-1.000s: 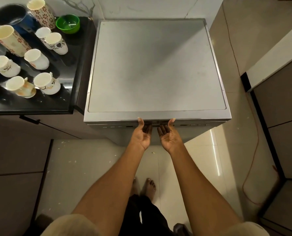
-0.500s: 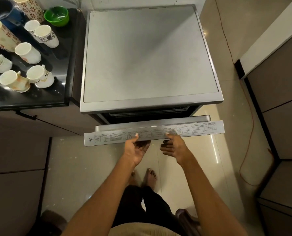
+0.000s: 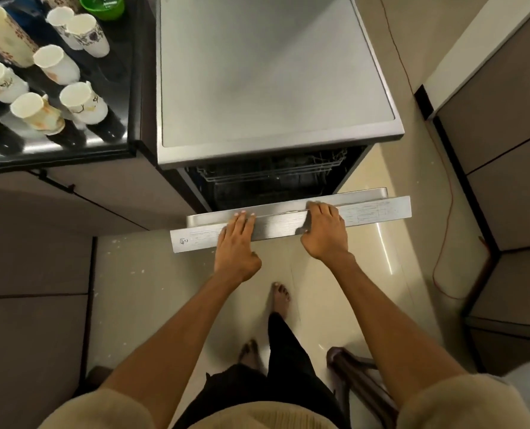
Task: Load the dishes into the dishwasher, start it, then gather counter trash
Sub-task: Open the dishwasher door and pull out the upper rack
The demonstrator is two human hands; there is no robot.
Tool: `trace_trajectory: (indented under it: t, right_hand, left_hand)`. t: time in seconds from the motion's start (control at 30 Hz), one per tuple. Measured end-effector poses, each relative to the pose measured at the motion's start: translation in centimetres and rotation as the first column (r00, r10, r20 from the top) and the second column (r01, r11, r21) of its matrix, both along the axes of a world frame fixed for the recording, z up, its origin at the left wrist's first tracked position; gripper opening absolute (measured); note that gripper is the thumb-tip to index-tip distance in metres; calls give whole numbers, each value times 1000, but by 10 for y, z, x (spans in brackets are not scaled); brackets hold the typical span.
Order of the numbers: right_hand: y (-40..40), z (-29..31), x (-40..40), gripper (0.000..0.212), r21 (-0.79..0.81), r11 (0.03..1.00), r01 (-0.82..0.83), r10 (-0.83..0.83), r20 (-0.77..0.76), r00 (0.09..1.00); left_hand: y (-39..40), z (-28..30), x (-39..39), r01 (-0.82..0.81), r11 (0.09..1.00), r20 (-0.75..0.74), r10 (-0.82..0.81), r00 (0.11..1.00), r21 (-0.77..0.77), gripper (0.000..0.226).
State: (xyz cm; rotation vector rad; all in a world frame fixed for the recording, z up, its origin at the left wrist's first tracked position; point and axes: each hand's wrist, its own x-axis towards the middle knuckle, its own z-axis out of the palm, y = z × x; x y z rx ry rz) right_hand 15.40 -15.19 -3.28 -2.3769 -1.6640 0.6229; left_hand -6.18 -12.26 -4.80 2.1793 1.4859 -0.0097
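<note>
The steel dishwasher (image 3: 273, 72) stands beside the black counter (image 3: 120, 51). Its door (image 3: 378, 212) hangs partly open, tilted toward me, and the wire rack (image 3: 270, 178) shows in the gap. My left hand (image 3: 236, 243) lies on the door's top edge with its fingers straight. My right hand (image 3: 324, 230) grips the same edge further right, fingers curled over the top and thumb on the front. Several white cups (image 3: 84, 103), a tall patterned tumbler (image 3: 4, 35) and a green bowl (image 3: 103, 4) stand on the counter.
Dark cabinets (image 3: 505, 150) close off the right side, and an orange cable (image 3: 446, 212) runs down the floor along them. A dark wooden chair (image 3: 359, 385) stands by my right leg. My bare feet are on the tiled floor below the door.
The door has swung from shut to partly open and come further down. Both hands moved from under the handle to the top edge of the door.
</note>
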Motion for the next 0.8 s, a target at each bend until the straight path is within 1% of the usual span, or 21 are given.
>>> trace_trajectory:
  t: [0.07, 0.2, 0.27, 0.33, 0.43, 0.5, 0.57, 0.63, 0.73, 0.8]
  right_hand:
    - [-17, -5, -7, 78, -65, 998, -2, 5, 41, 999]
    - [-62, -23, -23, 86, -249, 967, -46, 85, 150, 985]
    - [-90, -37, -32, 88, -332, 941, -66, 125, 161, 979]
    - [-116, -53, -40, 87, -405, 911, -79, 156, 160, 975]
    - [-152, -82, -49, 80, -472, 880, -60, 135, 127, 983]
    - [-170, -96, -54, 76, -499, 865, -50, 123, 115, 986]
    - [-186, -113, -59, 72, -515, 855, -59, 151, 139, 979]
    - [-198, -130, -62, 67, -523, 848, -86, 197, 159, 967]
    - [-216, -166, -65, 67, -573, 803, -162, 257, 87, 963]
    - [-227, -185, -66, 70, -610, 766, -201, 290, 49, 956]
  left_hand:
    - [-17, -5, -12, 51, 998, -14, -50, 999, 21, 90]
    - [-54, -27, -29, 63, 995, 29, -61, 998, -83, 72]
    - [-77, -42, -35, 58, 988, 17, -56, 998, -145, 75]
    - [-99, -56, -40, 26, 973, 9, -25, 1000, -230, 84]
    - [-130, -80, -46, -13, 933, -2, 13, 1000, -360, 95]
    - [-148, -97, -51, 9, 910, -24, -21, 999, -414, 94]
    - [-163, -116, -53, 50, 899, -67, -88, 994, -435, 91]
    - [-175, -132, -55, 55, 904, -129, -121, 984, -424, 88]
    - [-191, -164, -52, 66, 930, -209, -150, 966, -361, 80]
    - [-200, -179, -51, 51, 932, -218, -136, 966, -358, 71]
